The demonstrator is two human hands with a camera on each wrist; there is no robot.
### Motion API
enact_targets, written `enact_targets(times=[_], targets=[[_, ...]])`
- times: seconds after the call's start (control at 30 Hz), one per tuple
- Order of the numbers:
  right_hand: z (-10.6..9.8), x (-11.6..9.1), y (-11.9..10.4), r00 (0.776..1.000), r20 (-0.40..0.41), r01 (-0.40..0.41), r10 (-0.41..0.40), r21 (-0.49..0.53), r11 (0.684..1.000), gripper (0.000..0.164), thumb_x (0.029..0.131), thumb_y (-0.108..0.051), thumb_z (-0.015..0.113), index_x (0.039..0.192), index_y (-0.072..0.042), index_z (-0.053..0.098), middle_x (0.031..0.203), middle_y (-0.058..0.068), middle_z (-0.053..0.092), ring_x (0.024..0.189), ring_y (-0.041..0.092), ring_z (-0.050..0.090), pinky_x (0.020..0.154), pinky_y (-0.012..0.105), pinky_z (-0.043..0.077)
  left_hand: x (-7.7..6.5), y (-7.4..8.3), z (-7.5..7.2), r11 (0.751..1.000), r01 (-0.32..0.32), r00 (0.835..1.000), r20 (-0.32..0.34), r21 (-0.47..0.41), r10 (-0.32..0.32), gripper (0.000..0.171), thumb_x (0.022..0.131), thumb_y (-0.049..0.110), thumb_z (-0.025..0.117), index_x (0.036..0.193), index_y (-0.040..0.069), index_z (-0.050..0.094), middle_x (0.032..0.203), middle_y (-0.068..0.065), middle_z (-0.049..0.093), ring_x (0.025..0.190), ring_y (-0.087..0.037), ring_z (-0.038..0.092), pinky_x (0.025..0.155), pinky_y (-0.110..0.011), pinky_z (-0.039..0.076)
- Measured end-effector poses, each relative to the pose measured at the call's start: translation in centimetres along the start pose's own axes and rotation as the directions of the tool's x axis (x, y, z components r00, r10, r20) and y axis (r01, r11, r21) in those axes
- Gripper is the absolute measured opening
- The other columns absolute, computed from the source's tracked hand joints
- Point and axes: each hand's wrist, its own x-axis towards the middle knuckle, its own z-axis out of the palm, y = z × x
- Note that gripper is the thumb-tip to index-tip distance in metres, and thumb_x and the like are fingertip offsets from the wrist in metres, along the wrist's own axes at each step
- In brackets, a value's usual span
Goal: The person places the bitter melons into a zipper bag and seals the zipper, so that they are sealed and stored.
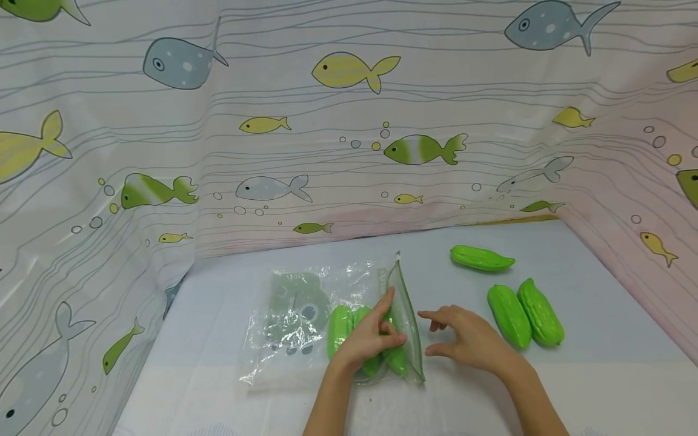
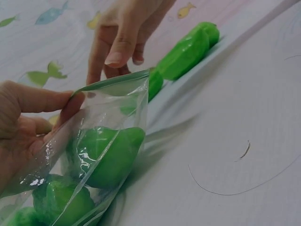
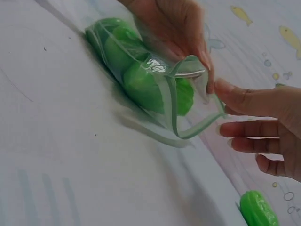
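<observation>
A clear zip bag (image 1: 256, 357) with a green seal strip and a grey-green animal print lies on the table, its mouth gaping to the right. Inside are bright green, bumpy, bitter-melon-like vegetables (image 1: 340, 327), partly hidden under my left hand (image 1: 366, 340). That hand pinches the seal edge (image 2: 110, 83) between thumb and finger, holding the mouth raised. My right hand (image 1: 466, 339) is just right of the bag's mouth, thumb and fingers apart and nothing between them. In the right wrist view, its fingertips (image 3: 225, 128) are right at the seal edge.
Two more green vegetables (image 1: 509, 316) lie side by side to the right of my right hand. Another one (image 1: 481, 258) lies farther back. A fish-patterned curtain (image 1: 349, 175) closes off the back and sides of the table (image 1: 207, 315).
</observation>
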Motion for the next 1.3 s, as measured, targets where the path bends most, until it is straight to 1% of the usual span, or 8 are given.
enact_targets(times=[0.13,0.33,0.53,0.77,1.03,1.3], targets=[[-0.5,-0.2,0.2,1.000,-0.024,0.019,-0.019,0.004,1.000,0.062,0.075,-0.041,0.079,0.128,-0.013,0.063,0.091,-0.008,0.062,0.084,0.014,0.059,0.071,0.033,0.049,0.0,-0.1,0.0,1.000,0.001,1.000,-0.003,0.011,-0.001,0.094,0.084,-0.002,0.070,0.156,0.019,0.013,0.161,-0.006,0.003,0.069,-0.009,0.057,0.068,-0.021,0.048],[-1.1,-0.5,0.7,0.998,-0.051,0.027,-0.027,-0.007,1.000,0.063,0.073,-0.037,0.082,0.129,-0.013,0.063,0.091,-0.009,0.062,0.085,0.013,0.058,0.072,0.036,0.050,0.0,-0.1,0.0,1.000,0.001,1.000,-0.007,0.015,-0.001,0.094,0.084,-0.002,0.070,0.156,0.020,0.014,0.161,-0.006,0.004,0.069,-0.009,0.057,0.068,-0.021,0.048],[-1.7,-0.7,0.7,0.998,-0.059,0.025,-0.025,-0.004,1.000,0.065,0.072,-0.039,0.082,0.129,-0.013,0.063,0.092,-0.009,0.062,0.086,0.013,0.058,0.073,0.037,0.050,-0.1,-0.1,0.0,1.000,0.006,1.000,-0.009,0.005,-0.006,0.094,0.084,-0.003,0.069,0.156,0.019,0.013,0.160,-0.006,0.005,0.069,-0.009,0.057,0.068,-0.022,0.048],[-2.3,-0.9,0.7,0.998,-0.059,0.013,-0.014,-0.018,1.000,0.067,0.073,-0.045,0.080,0.129,-0.013,0.062,0.092,-0.011,0.062,0.086,0.013,0.057,0.073,0.035,0.050,0.0,-0.2,0.1,1.000,0.002,1.000,-0.012,0.002,-0.002,0.094,0.083,-0.004,0.069,0.156,0.017,0.013,0.160,-0.007,0.006,0.069,-0.009,0.058,0.069,-0.022,0.049],[-2.7,-1.2,0.9,0.997,-0.083,0.003,-0.005,-0.024,1.000,0.069,0.068,-0.039,0.084,0.129,-0.015,0.063,0.092,-0.020,0.057,0.086,0.012,0.056,0.073,0.033,0.049,0.1,0.0,0.2,1.000,-0.003,1.000,-0.011,-0.012,0.003,0.093,0.084,-0.005,0.069,0.156,0.017,0.014,0.160,-0.009,0.005,0.069,-0.009,0.058,0.069,-0.021,0.049],[-3.0,-1.4,1.1,0.993,-0.113,0.041,-0.046,-0.045,0.998,0.069,0.067,-0.040,0.085,0.128,-0.016,0.064,0.092,-0.023,0.056,0.085,0.007,0.055,0.071,0.031,0.049,0.1,-0.2,0.1,1.000,0.003,1.000,-0.015,-0.012,-0.003,0.093,0.084,-0.006,0.068,0.156,0.018,0.014,0.161,-0.009,0.004,0.071,-0.009,0.059,0.070,-0.022,0.049]])
